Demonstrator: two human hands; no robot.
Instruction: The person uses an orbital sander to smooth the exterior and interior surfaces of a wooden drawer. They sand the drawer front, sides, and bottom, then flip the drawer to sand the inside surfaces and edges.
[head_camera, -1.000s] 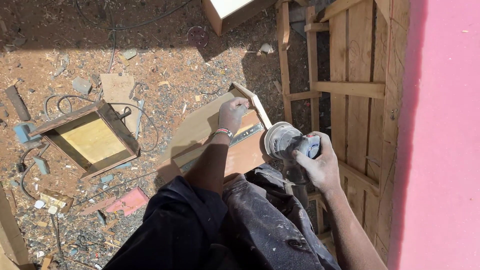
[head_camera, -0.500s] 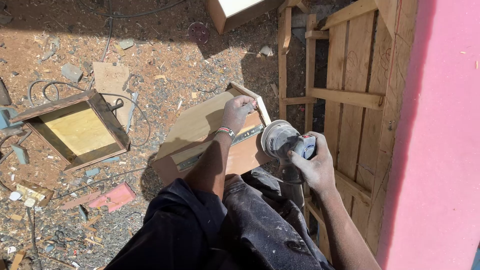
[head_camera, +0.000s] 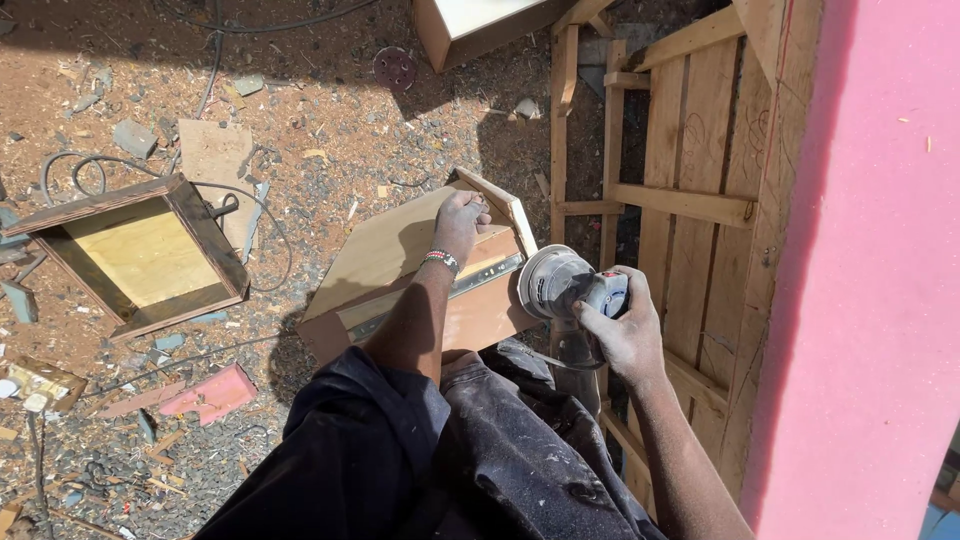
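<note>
Left hand grips top edge of wooden drawer, which stands on its side on the ground btwn the knees. Right hand wrapped around the sander, just right of drawer's end; disc probably touching the wood, can't tell for sure.

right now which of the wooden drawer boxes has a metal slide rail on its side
The drawer box under the left hand, with the sander in the right hand against its end. The open box lying on the ground to the left shows no rail.
</note>
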